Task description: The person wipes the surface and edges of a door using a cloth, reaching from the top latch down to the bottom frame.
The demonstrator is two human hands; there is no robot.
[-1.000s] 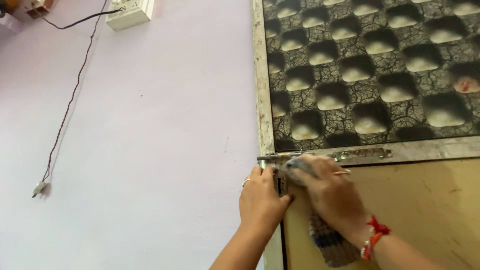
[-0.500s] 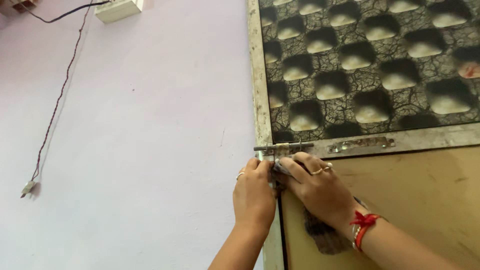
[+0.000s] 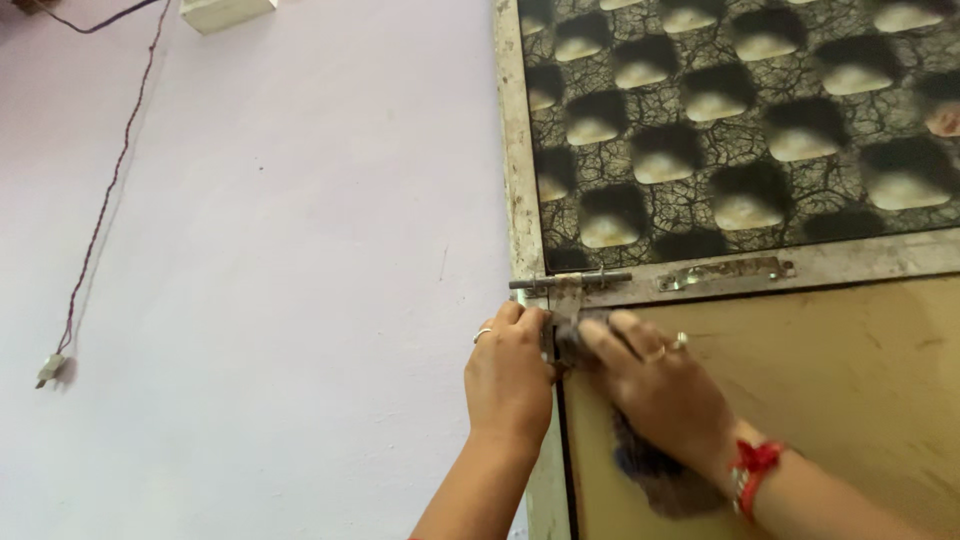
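Observation:
My left hand point(image 3: 508, 380) rests flat against the metal door frame point(image 3: 512, 180), fingers bent over its edge just below a sliding bolt latch point(image 3: 570, 283). My right hand point(image 3: 655, 390) presses a dark grey-blue knitted cloth point(image 3: 650, 470) against the tan lower door panel point(image 3: 850, 390), right beside the frame edge. The cloth hangs down under my palm and wrist. Rings show on both hands and a red thread band is on my right wrist.
The door's upper panel point(image 3: 740, 120) is dark with a pattern of raised pale squares. A metal bracket point(image 3: 725, 272) sits on the grey crossbar. The lilac wall point(image 3: 280, 280) at left carries a switch box point(image 3: 225, 12) and a thin hanging wire point(image 3: 95, 230).
My right hand with the cloth has slid down from the latch onto the tan panel. The view has shifted slightly upward. My left hand has stayed on the frame.

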